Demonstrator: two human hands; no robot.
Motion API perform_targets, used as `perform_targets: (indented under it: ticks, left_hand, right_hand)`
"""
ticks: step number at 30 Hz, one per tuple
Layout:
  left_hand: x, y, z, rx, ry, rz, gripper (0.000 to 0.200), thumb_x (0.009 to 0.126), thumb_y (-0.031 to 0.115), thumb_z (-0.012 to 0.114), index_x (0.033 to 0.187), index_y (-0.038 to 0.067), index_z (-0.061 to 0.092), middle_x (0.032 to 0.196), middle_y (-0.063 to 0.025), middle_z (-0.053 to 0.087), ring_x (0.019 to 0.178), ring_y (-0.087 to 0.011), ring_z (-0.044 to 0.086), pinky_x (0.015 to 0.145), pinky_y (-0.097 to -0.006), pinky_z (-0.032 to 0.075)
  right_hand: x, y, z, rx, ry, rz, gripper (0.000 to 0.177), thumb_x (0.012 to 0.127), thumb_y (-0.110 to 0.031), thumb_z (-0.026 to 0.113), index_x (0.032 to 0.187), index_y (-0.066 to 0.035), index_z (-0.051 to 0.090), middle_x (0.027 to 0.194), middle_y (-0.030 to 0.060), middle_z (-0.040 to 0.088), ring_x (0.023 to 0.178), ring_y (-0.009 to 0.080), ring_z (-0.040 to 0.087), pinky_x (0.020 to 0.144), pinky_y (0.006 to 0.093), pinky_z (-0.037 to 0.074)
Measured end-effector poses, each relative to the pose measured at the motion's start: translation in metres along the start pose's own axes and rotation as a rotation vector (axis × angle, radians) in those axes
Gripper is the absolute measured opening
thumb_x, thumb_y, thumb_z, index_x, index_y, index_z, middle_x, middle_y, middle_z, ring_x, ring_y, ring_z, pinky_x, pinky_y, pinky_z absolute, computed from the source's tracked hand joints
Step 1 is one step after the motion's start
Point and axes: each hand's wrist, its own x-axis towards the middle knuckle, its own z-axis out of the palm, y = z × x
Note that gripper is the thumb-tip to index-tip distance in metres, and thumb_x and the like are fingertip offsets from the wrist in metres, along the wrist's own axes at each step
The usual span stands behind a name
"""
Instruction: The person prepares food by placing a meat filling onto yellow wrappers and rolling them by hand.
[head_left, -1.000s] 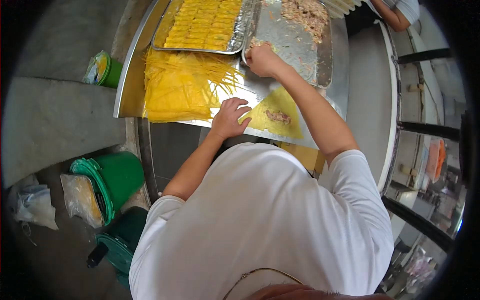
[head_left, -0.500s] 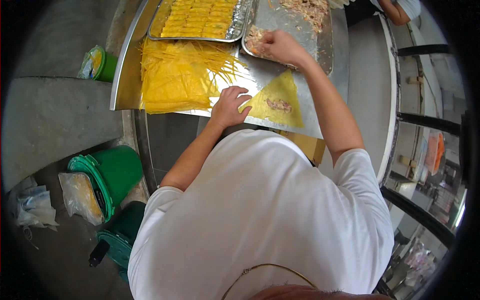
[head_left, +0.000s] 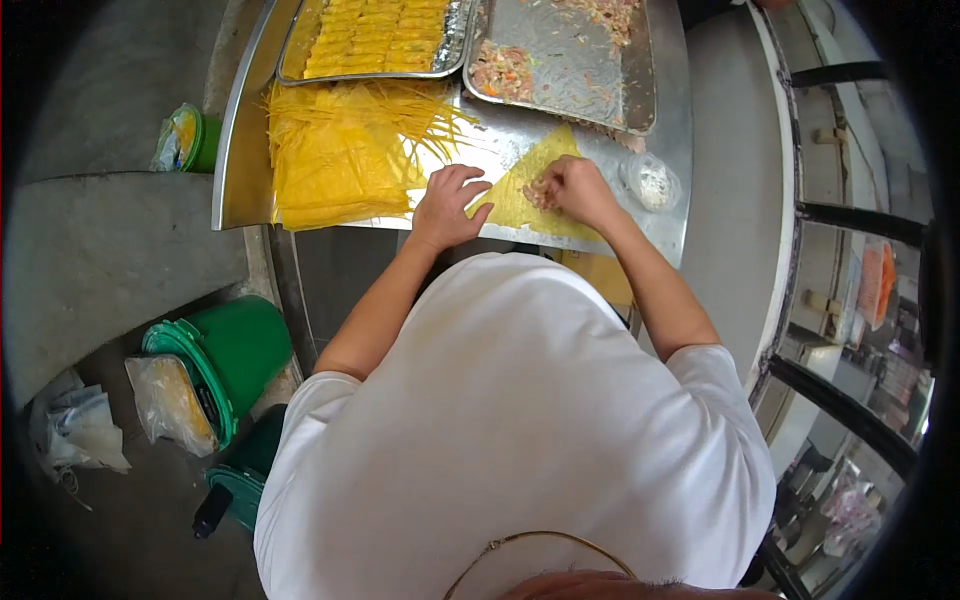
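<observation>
A triangular yellow wrapper (head_left: pixel 520 208) lies on the metal table in front of me. My right hand (head_left: pixel 575 190) is closed over it, its fingertips pinching some of the pinkish shredded filling (head_left: pixel 540 193). At the wrapper's left corner my left hand (head_left: pixel 452 205) rests with thumb and fingers apart, holding nothing. Left of that hand is a stack of yellow wrappers (head_left: pixel 335 165) with its edges fanned out. Beyond the wrapper stands a metal tray (head_left: pixel 575 65) with filling heaped in its near left corner and along its far right side.
Rows of yellow rolls (head_left: pixel 375 38) fill another tray at the back left. A small clear bowl with white contents (head_left: pixel 652 183) is at the right of the metal table (head_left: pixel 670 225). Green buckets (head_left: pixel 240 345) stand on the floor to the left.
My right hand has come back from the filling tray to the filling on the wrapper. The bowl at the right, hidden by my forearm before, now shows. My left hand has hardly moved.
</observation>
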Motion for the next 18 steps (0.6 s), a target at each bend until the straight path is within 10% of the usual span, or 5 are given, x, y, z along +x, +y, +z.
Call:
perform_targets:
  ticks: [18]
  left_hand:
    - [0.0, 0.004, 0.002, 0.022, -0.021, -0.038, 0.032, 0.08, 0.019, 0.084, 0.111, 0.012, 0.075, 0.124, -0.0067, 0.067, 0.121, -0.0313, 0.06, 0.105, -0.0448, 0.046]
  right_hand:
    - [-0.017, 0.011, 0.011, -0.163, -0.006, -0.095, 0.017, 0.088, -0.012, 0.067, 0.092, 0.0, 0.078, 0.092, 0.0229, 0.073, 0.089, 0.0424, 0.07, 0.085, 0.0514, 0.057]
